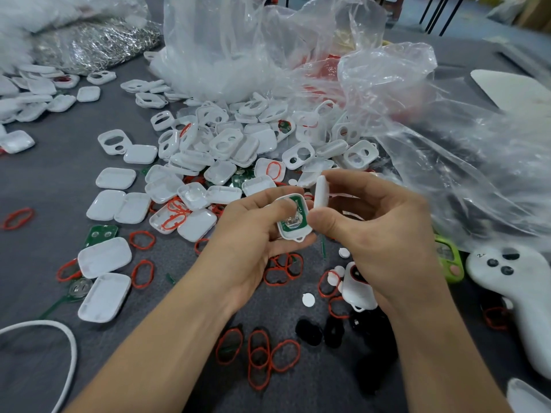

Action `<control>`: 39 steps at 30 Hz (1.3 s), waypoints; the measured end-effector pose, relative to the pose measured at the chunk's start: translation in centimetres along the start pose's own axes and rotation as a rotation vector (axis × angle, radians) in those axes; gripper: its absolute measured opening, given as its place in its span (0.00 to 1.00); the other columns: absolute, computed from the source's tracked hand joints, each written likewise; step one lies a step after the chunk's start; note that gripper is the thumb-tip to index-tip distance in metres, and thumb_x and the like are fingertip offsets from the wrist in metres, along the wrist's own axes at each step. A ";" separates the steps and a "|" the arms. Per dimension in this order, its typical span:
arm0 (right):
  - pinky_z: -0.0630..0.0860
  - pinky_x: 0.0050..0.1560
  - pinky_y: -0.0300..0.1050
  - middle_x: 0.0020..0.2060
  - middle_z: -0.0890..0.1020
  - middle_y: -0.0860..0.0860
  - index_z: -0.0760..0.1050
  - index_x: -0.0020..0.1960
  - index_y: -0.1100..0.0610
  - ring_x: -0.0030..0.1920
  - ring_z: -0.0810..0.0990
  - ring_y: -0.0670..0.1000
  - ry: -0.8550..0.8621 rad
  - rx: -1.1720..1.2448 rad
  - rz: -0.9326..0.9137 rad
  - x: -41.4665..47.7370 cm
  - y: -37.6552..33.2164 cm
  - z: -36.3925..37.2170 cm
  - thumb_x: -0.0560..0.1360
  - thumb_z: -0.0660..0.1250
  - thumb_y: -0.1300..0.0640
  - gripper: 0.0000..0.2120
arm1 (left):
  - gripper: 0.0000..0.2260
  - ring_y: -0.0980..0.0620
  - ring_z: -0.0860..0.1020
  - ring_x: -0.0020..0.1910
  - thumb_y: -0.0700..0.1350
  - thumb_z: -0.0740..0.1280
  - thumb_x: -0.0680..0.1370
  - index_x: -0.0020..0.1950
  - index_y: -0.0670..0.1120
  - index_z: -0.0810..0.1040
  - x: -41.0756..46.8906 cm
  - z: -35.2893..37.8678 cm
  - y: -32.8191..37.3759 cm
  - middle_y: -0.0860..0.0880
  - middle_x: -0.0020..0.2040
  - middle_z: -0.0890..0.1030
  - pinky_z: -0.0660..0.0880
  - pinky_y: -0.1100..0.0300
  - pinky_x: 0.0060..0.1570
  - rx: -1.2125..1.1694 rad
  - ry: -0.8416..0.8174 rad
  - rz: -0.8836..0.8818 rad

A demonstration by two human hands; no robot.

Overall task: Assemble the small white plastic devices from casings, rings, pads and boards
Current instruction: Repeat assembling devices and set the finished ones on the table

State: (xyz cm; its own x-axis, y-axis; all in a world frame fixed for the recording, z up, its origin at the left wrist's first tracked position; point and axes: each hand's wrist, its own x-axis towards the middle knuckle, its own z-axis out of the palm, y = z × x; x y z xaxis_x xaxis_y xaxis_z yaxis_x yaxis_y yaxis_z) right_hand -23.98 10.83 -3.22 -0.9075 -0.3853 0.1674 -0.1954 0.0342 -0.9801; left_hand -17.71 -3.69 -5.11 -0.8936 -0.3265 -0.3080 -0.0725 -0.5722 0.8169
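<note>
My left hand (250, 236) grips a white casing half (293, 232) with a green board (299, 217) seated inside it, thumb pressing on the board. Just to its right, my right hand (384, 231) pinches a white casing cover (321, 190) held on edge, close beside the filled half. A heap of white casings (226, 147) lies on the grey table behind the hands. Red rings (259, 356) are scattered in front and to the left. Small white round pads (308, 300) lie near my right wrist. A loose green board (100, 234) lies at the left.
Large clear plastic bags (417, 114) crowd the back and right. A bag of metal rings (98, 43) sits at the back left. A white controller (518, 293) and a green item (450, 257) lie at the right; a white cable (65, 353) curves at the bottom left.
</note>
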 end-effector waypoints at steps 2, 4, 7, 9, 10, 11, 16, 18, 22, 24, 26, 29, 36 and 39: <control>0.83 0.47 0.41 0.46 0.89 0.46 0.85 0.56 0.50 0.48 0.88 0.48 -0.002 -0.007 -0.003 0.1 0.1 0.0 0.62 0.82 0.57 0.22 | 0.09 0.48 0.85 0.39 0.31 0.64 0.80 0.56 0.37 0.82 0.0 0.0 0.0 0.40 0.46 0.87 0.85 0.53 0.39 -0.006 0.004 -0.003; 0.83 0.47 0.41 0.46 0.89 0.46 0.85 0.56 0.51 0.48 0.88 0.48 -0.003 -0.010 -0.003 0.1 0.2 0.1 0.62 0.82 0.57 0.22 | 0.09 0.48 0.85 0.39 0.31 0.64 0.80 0.55 0.37 0.82 0.0 0.1 0.0 0.41 0.45 0.87 0.85 0.54 0.38 -0.009 0.008 -0.004; 0.84 0.48 0.42 0.46 0.89 0.46 0.85 0.55 0.51 0.47 0.88 0.47 -0.003 -0.032 -0.004 0.1 0.3 0.1 0.62 0.82 0.57 0.22 | 0.09 0.48 0.85 0.39 0.32 0.64 0.81 0.56 0.38 0.82 0.1 0.1 0.0 0.39 0.48 0.87 0.84 0.54 0.38 -0.005 0.015 -0.001; 0.84 0.48 0.43 0.46 0.88 0.45 0.85 0.55 0.50 0.46 0.88 0.47 0.003 -0.073 -0.006 0.1 0.3 0.1 0.61 0.82 0.55 0.23 | 0.09 0.48 0.85 0.41 0.32 0.64 0.81 0.57 0.38 0.83 0.2 0.0 -0.1 0.38 0.51 0.87 0.84 0.55 0.38 0.010 0.005 0.005; 0.84 0.48 0.44 0.45 0.88 0.45 0.86 0.55 0.49 0.46 0.88 0.47 0.004 -0.098 -0.006 0.0 0.3 0.1 0.61 0.82 0.54 0.23 | 0.10 0.48 0.86 0.41 0.32 0.64 0.81 0.56 0.39 0.83 0.2 0.0 -0.1 0.39 0.51 0.87 0.83 0.56 0.38 0.017 -0.002 0.009; 0.84 0.47 0.45 0.45 0.88 0.44 0.86 0.55 0.48 0.45 0.88 0.47 0.003 -0.127 -0.010 -0.1 0.3 0.2 0.60 0.82 0.54 0.23 | 0.10 0.49 0.86 0.41 0.31 0.63 0.81 0.54 0.40 0.84 0.2 0.0 -0.1 0.40 0.49 0.87 0.83 0.57 0.37 0.023 -0.007 0.013; 0.85 0.47 0.44 0.42 0.87 0.40 0.86 0.55 0.42 0.42 0.87 0.43 0.011 -0.277 -0.038 -0.4 0.2 0.8 0.59 0.82 0.52 0.24 | 0.12 0.48 0.86 0.44 0.32 0.63 0.81 0.52 0.42 0.85 0.2 -0.2 -0.2 0.41 0.49 0.87 0.84 0.56 0.38 0.033 -0.018 0.034; 0.84 0.48 0.44 0.44 0.87 0.39 0.85 0.56 0.41 0.43 0.87 0.42 0.002 -0.308 -0.052 -0.5 0.2 0.8 0.60 0.83 0.52 0.24 | 0.12 0.48 0.86 0.45 0.32 0.63 0.82 0.54 0.42 0.85 0.2 -0.3 -0.3 0.41 0.50 0.87 0.84 0.57 0.38 0.044 -0.019 0.039; 0.83 0.49 0.40 0.46 0.86 0.38 0.85 0.55 0.40 0.46 0.86 0.41 0.001 -0.383 -0.113 -0.7 0.1 1.0 0.62 0.84 0.55 0.24 | 0.11 0.49 0.86 0.42 0.34 0.64 0.82 0.54 0.42 0.85 0.2 -0.2 -0.3 0.40 0.49 0.87 0.83 0.57 0.38 0.067 -0.021 0.044; 0.80 0.49 0.34 0.46 0.85 0.36 0.85 0.55 0.40 0.47 0.85 0.39 0.008 -0.427 -0.161 -0.8 0.0 1.1 0.62 0.83 0.57 0.24 | 0.12 0.51 0.85 0.37 0.38 0.63 0.83 0.50 0.44 0.88 0.1 -0.1 -0.3 0.42 0.45 0.87 0.83 0.58 0.36 0.059 -0.015 0.042; 0.74 0.50 0.26 0.47 0.85 0.36 0.86 0.55 0.41 0.50 0.83 0.37 0.011 -0.477 -0.201 -0.8 -0.1 1.2 0.62 0.82 0.58 0.24 | 0.17 0.51 0.85 0.38 0.43 0.60 0.85 0.48 0.45 0.88 0.0 0.0 -0.2 0.42 0.45 0.87 0.83 0.57 0.37 0.046 -0.015 0.032; 0.70 0.53 0.23 0.50 0.85 0.37 0.86 0.56 0.42 0.53 0.81 0.36 0.003 -0.547 -0.243 -0.8 -0.2 1.5 0.62 0.80 0.59 0.25 | 0.18 0.48 0.86 0.42 0.44 0.58 0.86 0.50 0.44 0.88 -0.1 -0.1 -0.2 0.40 0.49 0.87 0.84 0.54 0.40 0.033 -0.027 0.017; 0.68 0.59 0.22 0.52 0.83 0.35 0.85 0.58 0.41 0.57 0.80 0.36 0.005 -0.619 -0.232 -1.0 -0.1 1.9 0.63 0.81 0.60 0.26 | 0.15 0.54 0.83 0.33 0.39 0.56 0.84 0.58 0.39 0.82 -0.2 0.1 -0.1 0.49 0.37 0.85 0.81 0.59 0.35 -0.033 -0.073 0.016; 0.66 0.61 0.22 0.55 0.84 0.38 0.86 0.59 0.46 0.58 0.78 0.37 0.001 -0.641 -0.224 -1.0 0.0 1.9 0.63 0.82 0.59 0.25 | 0.15 0.54 0.83 0.35 0.37 0.56 0.84 0.59 0.38 0.82 -0.3 0.1 -0.2 0.47 0.39 0.86 0.81 0.59 0.35 -0.043 -0.071 0.016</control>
State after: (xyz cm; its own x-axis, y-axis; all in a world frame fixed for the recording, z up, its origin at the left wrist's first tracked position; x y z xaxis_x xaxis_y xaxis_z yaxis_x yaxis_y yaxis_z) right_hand -22.39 9.44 -3.57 -0.8195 -0.4463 0.3594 -0.5604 0.4934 -0.6652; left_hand -17.43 -3.38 -5.13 -0.9237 -0.2826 -0.2587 -0.0405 -0.5993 0.7995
